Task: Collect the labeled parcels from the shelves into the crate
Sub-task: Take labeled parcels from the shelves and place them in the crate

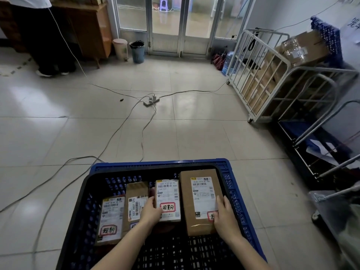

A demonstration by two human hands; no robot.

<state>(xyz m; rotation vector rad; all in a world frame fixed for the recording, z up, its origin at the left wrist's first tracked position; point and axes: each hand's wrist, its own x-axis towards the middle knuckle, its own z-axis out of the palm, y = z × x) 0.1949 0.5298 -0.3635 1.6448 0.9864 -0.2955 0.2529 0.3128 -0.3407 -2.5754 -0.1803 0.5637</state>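
blue crate (pixel 227 168) on tiled floor – I see four labelled parcels in a row inside | far-left parcel (pixel 112 217) and second parcel (pixel 136 191) side by side | left hand (pixel 151 210) grips third parcel (pixel 168 193) by its left edge | right hand (pixel 225 215) lies on big brown parcel (pixel 187 201) – fingers over the label, grip I cannot tell

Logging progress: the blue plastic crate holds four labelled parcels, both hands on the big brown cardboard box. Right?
No: the head view shows only the right hand on the big brown cardboard box; the left hand holds the smaller white-labelled parcel beside it in the blue plastic crate.
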